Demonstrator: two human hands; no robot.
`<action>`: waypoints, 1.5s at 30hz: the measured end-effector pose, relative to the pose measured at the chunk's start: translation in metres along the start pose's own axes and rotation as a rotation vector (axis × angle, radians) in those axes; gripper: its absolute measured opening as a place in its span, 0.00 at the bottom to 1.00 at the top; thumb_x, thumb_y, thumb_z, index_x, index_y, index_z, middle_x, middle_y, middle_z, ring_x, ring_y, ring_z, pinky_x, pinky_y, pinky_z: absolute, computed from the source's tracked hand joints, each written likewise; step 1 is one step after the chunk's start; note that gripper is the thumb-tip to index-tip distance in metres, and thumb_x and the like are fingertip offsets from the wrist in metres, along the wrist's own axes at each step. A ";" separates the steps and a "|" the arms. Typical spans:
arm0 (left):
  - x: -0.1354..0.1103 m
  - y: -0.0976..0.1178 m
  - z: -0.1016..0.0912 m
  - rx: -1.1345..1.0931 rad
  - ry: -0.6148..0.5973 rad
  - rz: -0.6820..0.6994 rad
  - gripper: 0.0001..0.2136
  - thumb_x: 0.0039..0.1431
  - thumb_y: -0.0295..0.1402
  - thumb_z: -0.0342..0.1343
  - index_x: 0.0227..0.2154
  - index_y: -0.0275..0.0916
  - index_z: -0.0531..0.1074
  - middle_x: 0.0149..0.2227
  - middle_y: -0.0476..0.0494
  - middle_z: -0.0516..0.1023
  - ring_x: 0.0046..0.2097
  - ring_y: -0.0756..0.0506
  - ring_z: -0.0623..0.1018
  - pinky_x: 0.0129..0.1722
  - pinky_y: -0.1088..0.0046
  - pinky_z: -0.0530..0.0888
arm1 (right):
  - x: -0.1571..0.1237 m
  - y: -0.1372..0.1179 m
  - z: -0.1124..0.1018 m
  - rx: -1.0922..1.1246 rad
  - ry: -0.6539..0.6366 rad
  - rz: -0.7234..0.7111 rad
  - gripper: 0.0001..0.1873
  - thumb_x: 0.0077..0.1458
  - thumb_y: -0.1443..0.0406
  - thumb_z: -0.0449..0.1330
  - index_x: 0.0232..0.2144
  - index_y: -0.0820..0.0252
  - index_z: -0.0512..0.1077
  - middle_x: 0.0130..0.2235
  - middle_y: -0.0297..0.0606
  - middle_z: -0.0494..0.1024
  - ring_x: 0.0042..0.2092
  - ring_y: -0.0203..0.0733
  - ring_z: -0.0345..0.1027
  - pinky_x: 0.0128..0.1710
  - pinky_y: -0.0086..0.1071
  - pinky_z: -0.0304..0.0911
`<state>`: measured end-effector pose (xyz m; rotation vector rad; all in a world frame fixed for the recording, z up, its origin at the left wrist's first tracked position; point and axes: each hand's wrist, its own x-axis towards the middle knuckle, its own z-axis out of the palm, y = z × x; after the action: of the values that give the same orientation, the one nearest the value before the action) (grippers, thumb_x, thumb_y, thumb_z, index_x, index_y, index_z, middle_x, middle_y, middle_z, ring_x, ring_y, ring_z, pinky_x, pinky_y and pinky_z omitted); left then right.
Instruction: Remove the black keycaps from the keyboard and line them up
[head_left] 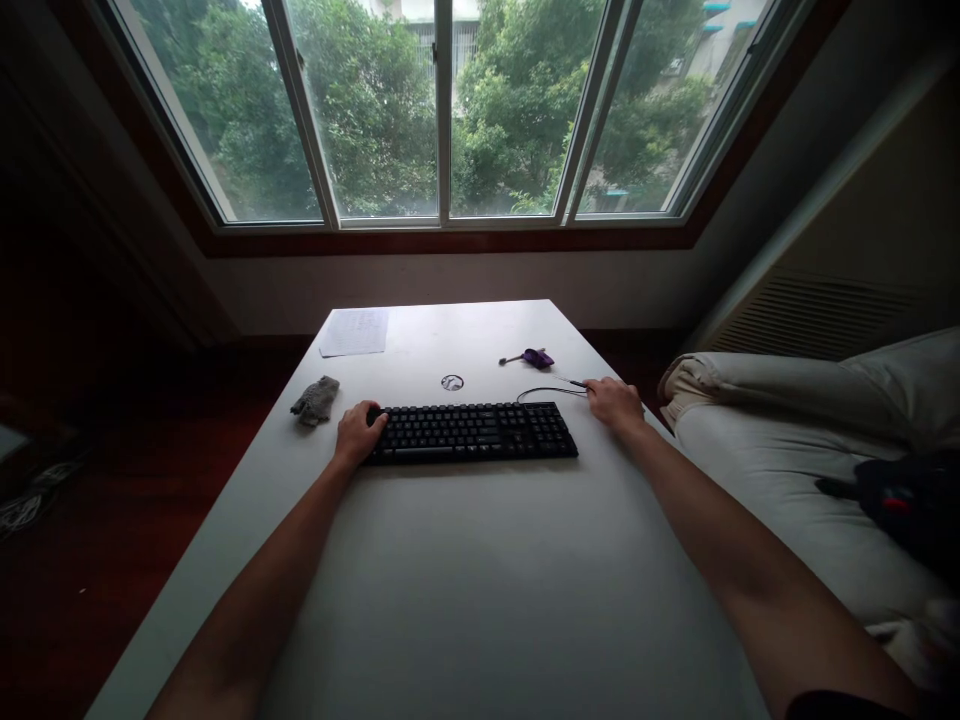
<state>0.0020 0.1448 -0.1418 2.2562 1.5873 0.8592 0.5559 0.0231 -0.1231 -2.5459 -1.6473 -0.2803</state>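
A black keyboard (465, 432) lies flat on the white table (480, 580). At its left end, my left hand (358, 434) is closed around the edge, with the thumb over the keys. Beyond the keyboard's right end, my right hand (615, 404) is closed on the thin dark cable (547, 390) that loops from behind the keyboard. The cable's end inside the fingers is hidden. Just left of my left hand sits a crumpled grey cloth (316, 400). A purple item with a short handle-like stick (538, 358) rests behind the cable.
A printed sheet of paper (355, 332) lies at the table's far left corner. Behind the keyboard is a small round black-and-white disc (452, 382). To the right stands a pale sofa (757, 480) with a dark bag-like thing (907, 500). Windows (442, 110) rise beyond the table.
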 end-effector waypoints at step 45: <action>-0.002 -0.003 -0.001 0.013 0.067 -0.030 0.10 0.62 0.41 0.53 0.41 0.43 0.73 0.44 0.40 0.75 0.50 0.38 0.73 0.52 0.60 0.68 | -0.057 -0.013 -0.063 0.507 -0.185 -0.042 0.24 0.60 0.62 0.52 0.57 0.55 0.72 0.35 0.40 0.81 0.35 0.44 0.73 0.38 0.36 0.65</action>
<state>-0.0015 0.1443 -0.1430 2.2279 1.6557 0.9284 0.5146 -0.0335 -0.0737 -2.2026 -1.5770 0.3405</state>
